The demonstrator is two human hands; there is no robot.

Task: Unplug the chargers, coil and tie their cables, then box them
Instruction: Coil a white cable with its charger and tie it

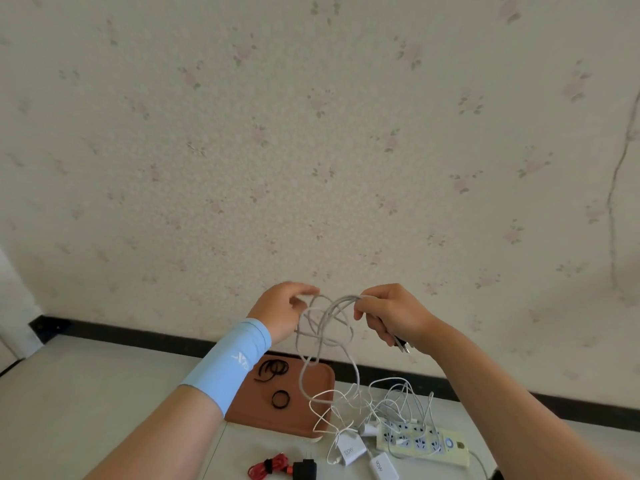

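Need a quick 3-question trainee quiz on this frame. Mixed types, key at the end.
1. True or false: the left hand and the right hand both grip the grey cable.
2. The black ties lie on: A) the brown tray; B) a cardboard box; C) a chair.
3. Fill in: the tied cable bundle beside the black charger is ___ in colour.

Key: 1 true; 2 A; 3 red.
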